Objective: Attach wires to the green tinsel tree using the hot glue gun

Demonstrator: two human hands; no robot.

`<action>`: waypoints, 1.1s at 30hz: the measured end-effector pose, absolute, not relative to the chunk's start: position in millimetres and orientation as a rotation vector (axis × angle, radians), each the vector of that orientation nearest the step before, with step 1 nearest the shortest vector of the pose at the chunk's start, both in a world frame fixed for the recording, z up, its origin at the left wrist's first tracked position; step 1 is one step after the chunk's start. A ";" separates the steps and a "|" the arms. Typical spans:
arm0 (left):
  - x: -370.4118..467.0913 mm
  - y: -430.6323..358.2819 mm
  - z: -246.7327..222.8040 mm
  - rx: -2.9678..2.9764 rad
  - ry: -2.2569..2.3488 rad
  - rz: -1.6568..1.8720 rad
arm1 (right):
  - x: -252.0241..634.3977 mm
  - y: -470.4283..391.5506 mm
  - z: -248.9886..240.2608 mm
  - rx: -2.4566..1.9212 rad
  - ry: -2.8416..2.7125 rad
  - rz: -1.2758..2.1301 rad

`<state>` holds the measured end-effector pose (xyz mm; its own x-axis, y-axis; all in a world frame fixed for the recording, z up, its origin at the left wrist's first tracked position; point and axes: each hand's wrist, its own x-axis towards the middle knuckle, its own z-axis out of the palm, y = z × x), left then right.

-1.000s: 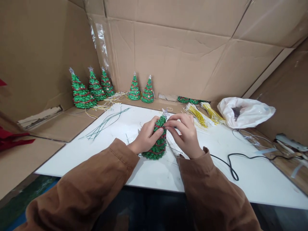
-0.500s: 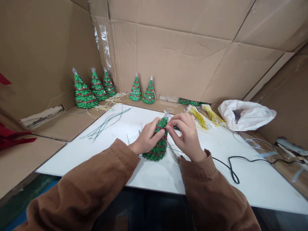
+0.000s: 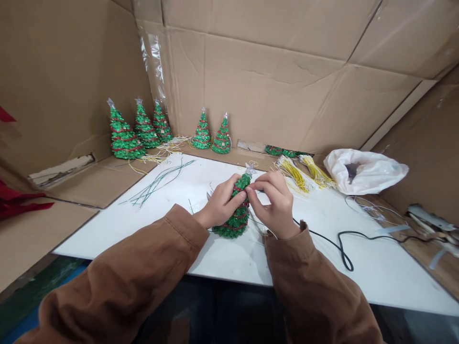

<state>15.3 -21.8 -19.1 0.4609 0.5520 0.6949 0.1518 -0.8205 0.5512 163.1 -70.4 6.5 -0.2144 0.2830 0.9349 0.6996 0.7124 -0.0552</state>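
A small green tree (image 3: 234, 223) with red garland and a clear star on top stands slightly tilted over the white board, near its front edge. My left hand (image 3: 222, 203) is wrapped round the tree's upper left side, thumb across its front. At the tree's upper right, the fingertips of my right hand (image 3: 274, 200) are pinched together against the garland; whatever they hold is too small to make out. A thin dark wire shows below my right hand, beside the tree.
Several finished-looking trees (image 3: 125, 138) stand along the cardboard at the back. Green wires (image 3: 154, 184) lie on the white board (image 3: 143, 234). Yellow wire bundles (image 3: 296, 175), a white plastic bag (image 3: 366, 172) and a black cable (image 3: 340, 246) are to the right.
My right hand has shifted slightly left, closer in against the tree. My left hand keeps the same hold, and the tree has hardly moved.
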 end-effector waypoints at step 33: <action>16.2 -17.2 -23.1 2.293 0.608 1.304 | 159.8 -59.0 -26.5 -0.605 -1.640 -0.842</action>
